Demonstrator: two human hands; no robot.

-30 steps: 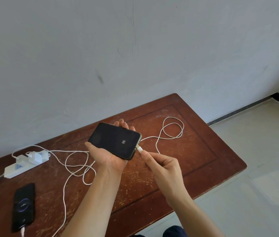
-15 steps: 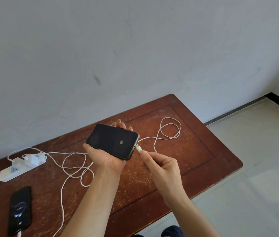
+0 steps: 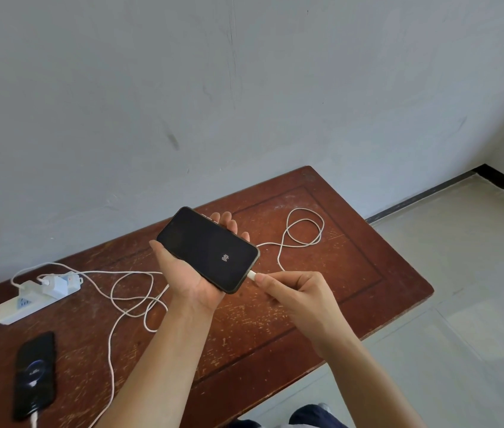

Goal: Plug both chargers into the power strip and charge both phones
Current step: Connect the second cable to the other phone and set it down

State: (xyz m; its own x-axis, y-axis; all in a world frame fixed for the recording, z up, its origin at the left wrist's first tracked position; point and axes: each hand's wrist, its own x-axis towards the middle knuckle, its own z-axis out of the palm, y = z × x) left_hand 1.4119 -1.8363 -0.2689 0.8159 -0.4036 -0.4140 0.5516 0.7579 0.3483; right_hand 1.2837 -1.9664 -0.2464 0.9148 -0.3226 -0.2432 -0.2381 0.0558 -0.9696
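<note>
A second phone (image 3: 35, 375) is lying screen-lit at the near left of the table (image 3: 368, 291) beside the power strip (image 3: 32, 299) carrying both chargers (image 3: 56, 284), while the left hand (image 3: 195, 273) is cradling a dark phone (image 3: 209, 249) and the right hand (image 3: 298, 296) is pinching the white connector (image 3: 252, 275) at its port.

held phone (image 3: 207, 248) screen | small white mark, unreadable | no other txt

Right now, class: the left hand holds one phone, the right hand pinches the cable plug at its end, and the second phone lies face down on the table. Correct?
Not quite. The head view shows the second phone face up, its screen lit. The left hand holds the phone; the right hand pinches the plug.
</note>
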